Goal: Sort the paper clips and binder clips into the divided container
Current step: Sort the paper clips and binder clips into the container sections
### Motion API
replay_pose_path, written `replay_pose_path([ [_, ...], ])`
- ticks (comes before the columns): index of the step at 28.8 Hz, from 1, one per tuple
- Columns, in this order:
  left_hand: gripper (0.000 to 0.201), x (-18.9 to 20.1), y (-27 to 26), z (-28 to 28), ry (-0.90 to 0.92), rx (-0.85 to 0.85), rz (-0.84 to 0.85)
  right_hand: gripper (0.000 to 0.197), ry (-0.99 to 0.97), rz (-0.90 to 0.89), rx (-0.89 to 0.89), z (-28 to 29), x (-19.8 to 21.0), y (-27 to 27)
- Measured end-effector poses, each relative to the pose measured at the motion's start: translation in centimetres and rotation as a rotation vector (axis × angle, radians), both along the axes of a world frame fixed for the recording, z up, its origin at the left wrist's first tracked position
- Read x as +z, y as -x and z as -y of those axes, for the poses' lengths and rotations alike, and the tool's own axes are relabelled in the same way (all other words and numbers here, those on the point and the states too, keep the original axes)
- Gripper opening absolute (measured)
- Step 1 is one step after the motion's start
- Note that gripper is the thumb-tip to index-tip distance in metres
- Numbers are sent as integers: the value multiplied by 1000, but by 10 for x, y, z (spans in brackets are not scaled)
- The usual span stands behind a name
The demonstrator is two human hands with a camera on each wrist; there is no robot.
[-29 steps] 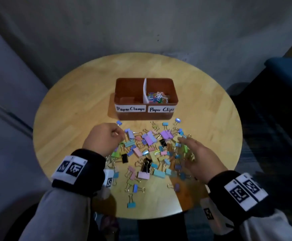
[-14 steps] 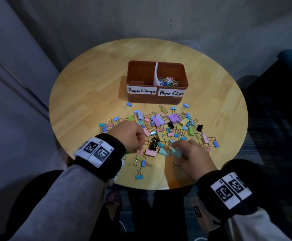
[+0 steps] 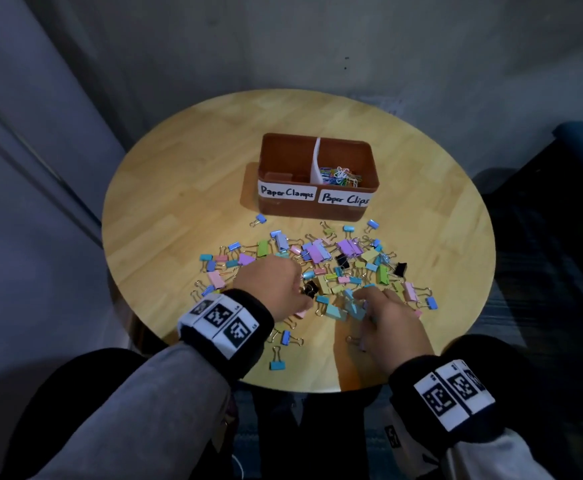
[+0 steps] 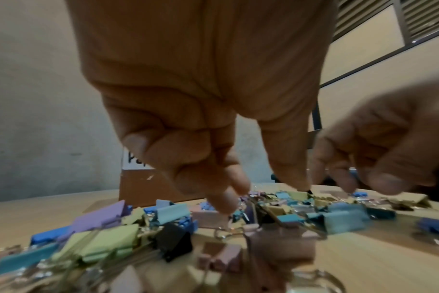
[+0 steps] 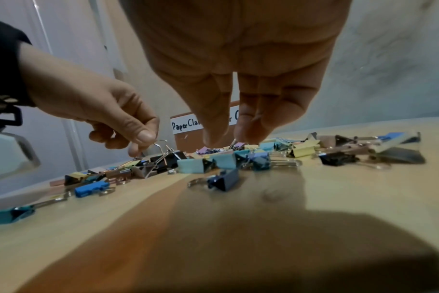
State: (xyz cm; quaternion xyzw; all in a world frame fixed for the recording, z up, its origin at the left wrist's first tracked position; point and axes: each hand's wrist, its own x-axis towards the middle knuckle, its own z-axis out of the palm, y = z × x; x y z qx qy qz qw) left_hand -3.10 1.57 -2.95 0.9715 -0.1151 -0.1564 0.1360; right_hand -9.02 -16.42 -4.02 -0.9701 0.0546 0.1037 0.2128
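A round, pale wooden worktop [image 3: 179, 202] carries a brown divided container [image 3: 318, 209] at 12 o'clock. Glossy binder clips [image 3: 318, 252] lie heaped below it, partly hidden by both hands. The left hand [image 3: 272, 285] pinches a wire handle; the right hand [image 3: 392, 323] pokes downward, its grip unclear.

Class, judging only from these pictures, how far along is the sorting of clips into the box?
Done: paper clips lie in the box's right compartment. In hand: left hand pinches a black binder clip's wire handle; right hand reaches into the pile. Left: the binder clips; the visible left compartment holds none.
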Motion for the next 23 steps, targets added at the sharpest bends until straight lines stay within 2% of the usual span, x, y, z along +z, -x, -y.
replay_pose_path([
  [3,47,-4,2,11,-95,-9,-34,42,29,33,114,-9,0,-7],
  [6,43,-2,-2,13,-93,2,-34,41,158,-29,290,-19,-4,-14],
  [9,41,1,-3,11,-30,24,-108,36,203,-38,325,-19,-6,-21],
  [12,28,11,-10,-1,282,175,-262,40,189,-41,357,-17,-4,-24],
  [14,17,18,-22,-14,487,303,-286,45,165,-58,363,-13,1,-27],
  [16,24,23,-31,-22,646,447,-304,50,148,-86,403,-10,4,-31],
  [20,33,26,-39,-20,817,550,-299,54,225,-107,558,-11,7,-37],
  [23,26,29,-49,-18,971,598,-246,49,191,-72,554,-9,6,-39],
])
